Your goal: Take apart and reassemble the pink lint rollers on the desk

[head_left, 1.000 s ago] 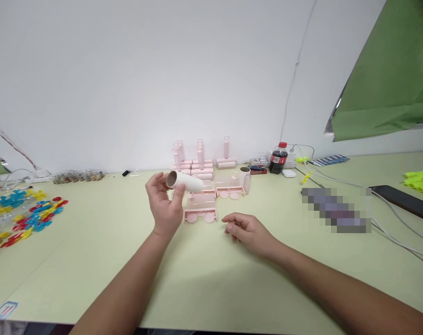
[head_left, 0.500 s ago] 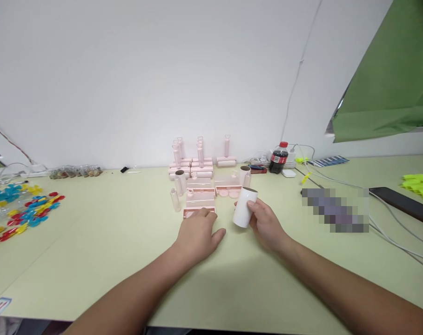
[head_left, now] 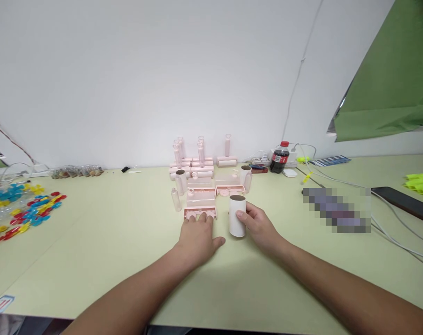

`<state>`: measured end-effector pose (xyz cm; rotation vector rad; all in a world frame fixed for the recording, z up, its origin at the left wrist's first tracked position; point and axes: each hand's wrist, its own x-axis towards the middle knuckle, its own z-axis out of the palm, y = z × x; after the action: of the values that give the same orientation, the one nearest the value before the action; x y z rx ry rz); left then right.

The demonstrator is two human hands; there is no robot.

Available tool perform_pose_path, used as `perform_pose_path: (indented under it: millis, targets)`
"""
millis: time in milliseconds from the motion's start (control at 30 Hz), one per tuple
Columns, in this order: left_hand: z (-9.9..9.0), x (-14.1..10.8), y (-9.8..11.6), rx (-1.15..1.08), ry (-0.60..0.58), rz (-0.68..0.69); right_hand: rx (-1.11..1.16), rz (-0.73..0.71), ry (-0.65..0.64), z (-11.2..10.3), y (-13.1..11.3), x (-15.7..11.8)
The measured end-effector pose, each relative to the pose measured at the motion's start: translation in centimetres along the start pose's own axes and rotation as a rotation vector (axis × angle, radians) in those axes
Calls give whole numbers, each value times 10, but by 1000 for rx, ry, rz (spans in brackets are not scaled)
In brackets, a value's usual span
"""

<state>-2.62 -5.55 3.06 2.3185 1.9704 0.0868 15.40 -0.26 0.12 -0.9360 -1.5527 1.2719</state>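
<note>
My right hand (head_left: 262, 227) grips a white lint roller refill (head_left: 237, 218), a paper roll with a cardboard core, upright at the table. My left hand (head_left: 198, 237) lies flat, fingers spread, its fingertips at the front of a pink lint roller case (head_left: 200, 200) with a clear lid raised. Round pink end pieces show in that case, partly hidden by the fingers. Two more opened pink cases stand behind, one of them to the right (head_left: 230, 185). Loose pink handles (head_left: 176, 199) and another white roll (head_left: 245, 173) stand beside them.
Assembled pink lint rollers (head_left: 200, 156) stand in a group near the wall. A cola bottle (head_left: 279, 158), cables, and a dark phone (head_left: 403, 204) are on the right. Colourful plastic pieces (head_left: 40, 209) lie at the left. The table's front edge runs below my forearms.
My right hand has brought the white roll down and slightly left, turning it from tilted to upright. My left hand has shifted slightly down, showing more of the case front.
</note>
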Motion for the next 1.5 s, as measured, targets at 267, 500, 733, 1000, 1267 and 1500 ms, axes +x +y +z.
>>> perform_pose_path:
  millis: [267,500,733,1000,1267,1500]
  targets:
    - [-1,-2,0,47,27,53,-26,10,-20,2,-2,0]
    - [7,7,-7,29,116,115,-61,15,-40,3,-4,-1]
    - [9,7,-6,63,139,197,-64,12,-52,3,-3,-1]
    - [10,5,-3,32,161,221,-19,38,-70,3,-1,-1]
    - [8,6,1,11,94,256,7,61,-107,2,4,0]
    - [5,7,-5,-190,191,209,0,39,-118,2,0,-2]
